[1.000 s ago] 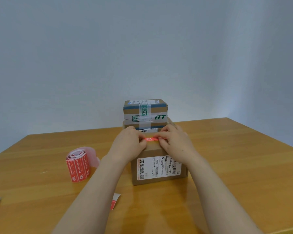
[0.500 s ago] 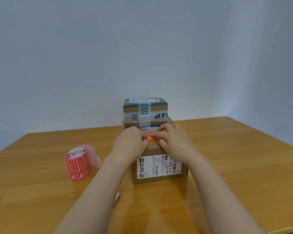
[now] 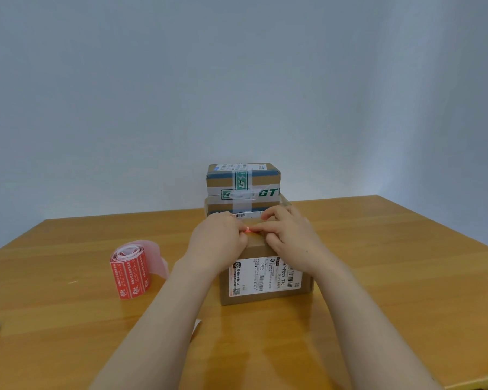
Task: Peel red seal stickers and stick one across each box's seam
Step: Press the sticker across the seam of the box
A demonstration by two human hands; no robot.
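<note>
Both my hands are bent over the top front edge of the near box (image 3: 265, 298). The left hand (image 3: 217, 244) and right hand (image 3: 292, 236) meet fingertip to fingertip on the red seal sticker (image 3: 248, 229). Each hand holds it with curled fingers, and only a sliver of red shows between them. The seam itself is hidden under my knuckles, so I cannot tell whether the sticker sits square across it.

I judge the sticker to be thin, limp and tacky. It will crease or fold onto itself if I let it slacken, so it is best held by its two ends and kept taut. Then I can rub it down from the middle outward with flat fingertips. The cardboard looks light but stiff enough to take that pressure, though the box could slide on the smooth wooden surface (image 3: 392, 271) if I push sideways.

The roll (image 3: 130, 273) of remaining stickers stands to my left. Two stacked boxes (image 3: 243, 181) wait just behind the near one.
</note>
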